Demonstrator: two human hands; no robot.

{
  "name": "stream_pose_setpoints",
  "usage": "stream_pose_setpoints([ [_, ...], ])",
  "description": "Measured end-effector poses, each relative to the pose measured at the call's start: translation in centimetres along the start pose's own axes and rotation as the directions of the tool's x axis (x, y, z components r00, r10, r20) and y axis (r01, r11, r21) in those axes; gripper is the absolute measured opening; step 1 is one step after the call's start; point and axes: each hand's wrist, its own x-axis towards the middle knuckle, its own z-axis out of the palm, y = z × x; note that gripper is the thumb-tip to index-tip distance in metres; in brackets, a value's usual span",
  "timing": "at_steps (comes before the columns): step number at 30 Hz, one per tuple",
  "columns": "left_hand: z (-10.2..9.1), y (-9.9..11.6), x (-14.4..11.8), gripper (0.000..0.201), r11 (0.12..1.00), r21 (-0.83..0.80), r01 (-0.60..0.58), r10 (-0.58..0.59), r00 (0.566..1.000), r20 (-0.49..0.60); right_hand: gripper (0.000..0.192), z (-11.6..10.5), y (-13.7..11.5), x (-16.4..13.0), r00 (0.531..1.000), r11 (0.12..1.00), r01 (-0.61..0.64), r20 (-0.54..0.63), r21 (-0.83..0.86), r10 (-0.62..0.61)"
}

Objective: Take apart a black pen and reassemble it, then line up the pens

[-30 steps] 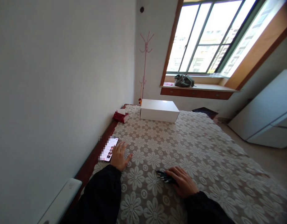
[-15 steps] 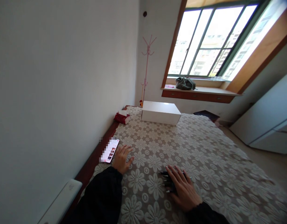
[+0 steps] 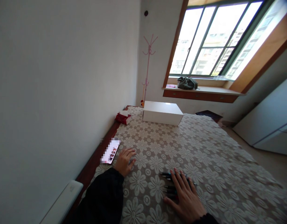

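Note:
Several dark pens lie side by side on the flower-patterned tablecloth. My right hand rests flat over them with its fingers apart, so much of their length is hidden; the tips stick out to the left. My left hand lies on the cloth with fingers spread and slightly bent, holding nothing. Just left of it is a phone with a lit screen, partly blurred out.
A white box stands at the table's far end. Left of it sits a red tissue pack. A white long object lies along the wall at lower left. Beyond are a pink coat rack and a bag on the windowsill.
My right hand has spread its fingers and shifted slightly right over the pens, which lie a little further apart. My left hand has barely moved; the view has shifted slightly.

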Motion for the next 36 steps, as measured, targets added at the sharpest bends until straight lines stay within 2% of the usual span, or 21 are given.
stream_pose_setpoints([
  [6, 0.1, 0.2, -0.2, 0.027, 0.998, -0.028, -0.05, 0.05, 0.999, -0.005, 0.1, 0.5, 0.9, 2.8, 0.998, 0.999, -0.04, 0.04, -0.01, 0.04],
  [14, 0.2, 0.3, -0.1, 0.024, 0.997, -0.049, -0.056, 0.056, 0.998, -0.004, 0.109, 1.1, 0.7, -1.1, 0.999, 0.998, 0.053, -0.001, -0.025, -0.053],
  [18, 0.3, 0.5, -0.1, 0.023, 0.995, -0.077, -0.059, 0.061, 0.998, 0.023, 0.105, 1.2, 0.9, -0.5, 0.999, 0.999, 0.05, -0.022, -0.015, -0.05],
  [24, 0.3, 0.7, -0.3, 0.02, 0.991, -0.123, -0.045, 0.051, 0.998, 0.042, 0.097, 0.8, 1.7, 3.3, 0.997, 0.998, 0.053, 0.054, 0.041, -0.055],
  [29, 0.4, 0.5, -0.4, 0.019, 0.99, -0.131, -0.053, 0.06, 0.997, 0.048, 0.103, -0.5, 2.9, 2.1, 0.98, 0.988, 0.127, 0.145, 0.089, -0.139],
  [32, 0.4, 0.5, -0.4, 0.019, 0.989, -0.136, -0.06, 0.068, 0.996, 0.053, 0.092, -1.4, 4.0, 0.6, 0.966, 0.978, 0.178, 0.169, 0.104, -0.194],
  [36, 0.4, 0.6, -0.4, 0.019, 0.989, -0.137, -0.059, 0.068, 0.995, 0.069, 0.075, -1.7, 5.5, 0.1, 0.964, 0.968, 0.235, 0.106, 0.091, -0.244],
])
